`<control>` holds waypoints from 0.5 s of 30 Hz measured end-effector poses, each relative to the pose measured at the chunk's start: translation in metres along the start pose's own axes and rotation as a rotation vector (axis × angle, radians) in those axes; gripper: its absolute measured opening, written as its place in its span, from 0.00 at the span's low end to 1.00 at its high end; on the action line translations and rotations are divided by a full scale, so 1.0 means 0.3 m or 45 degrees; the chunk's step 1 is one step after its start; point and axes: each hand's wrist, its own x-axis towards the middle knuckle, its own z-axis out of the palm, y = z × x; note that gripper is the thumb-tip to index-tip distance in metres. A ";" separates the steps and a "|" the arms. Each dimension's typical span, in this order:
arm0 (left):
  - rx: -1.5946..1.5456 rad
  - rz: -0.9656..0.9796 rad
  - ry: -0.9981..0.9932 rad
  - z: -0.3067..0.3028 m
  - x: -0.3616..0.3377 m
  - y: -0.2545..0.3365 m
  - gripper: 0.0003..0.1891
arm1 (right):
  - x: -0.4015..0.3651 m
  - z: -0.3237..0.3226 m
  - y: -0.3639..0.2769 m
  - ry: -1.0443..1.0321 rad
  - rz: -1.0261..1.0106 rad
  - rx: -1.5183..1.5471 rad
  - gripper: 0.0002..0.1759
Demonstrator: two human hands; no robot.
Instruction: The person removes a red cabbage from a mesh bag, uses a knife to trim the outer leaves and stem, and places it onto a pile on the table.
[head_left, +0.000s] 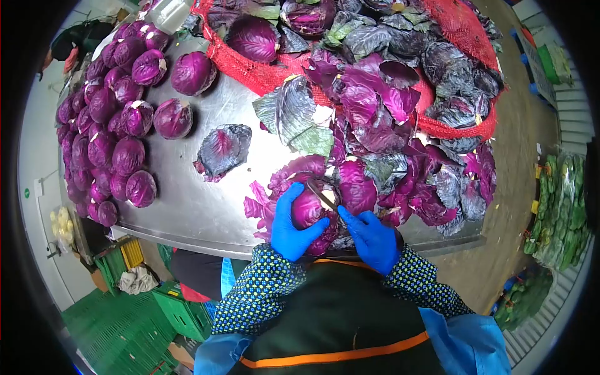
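Note:
At the front edge of the metal table, my left hand [292, 226] in a blue glove grips a red cabbage [307, 210], thumb and fingers spread around its near left side. My right hand [374, 240], also gloved in blue, is closed on the handle of a knife [323, 195]. The blade lies over the cabbage's upper right, beside a pale cut spot that looks like the stem end. Loose purple leaves [262, 203] surround the cabbage, and a larger heap of trimmed leaves [431, 181] spreads to the right.
Many peeled red cabbages [128, 156] are piled on the table's left. A dark outer leaf [225, 150] lies mid-table [169, 215]. Behind the leaves, a red mesh sack [244, 75] holds untrimmed cabbages. Green crates [178, 306] stand below left; bagged green vegetables [559, 212] are at far right.

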 end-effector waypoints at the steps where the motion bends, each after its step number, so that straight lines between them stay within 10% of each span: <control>1: 0.109 0.063 0.010 0.003 -0.005 -0.004 0.41 | 0.003 0.006 0.000 0.011 0.021 -0.008 0.27; 15: 0.227 0.188 0.127 0.029 -0.018 -0.022 0.40 | 0.196 0.050 0.099 0.183 0.066 0.186 0.26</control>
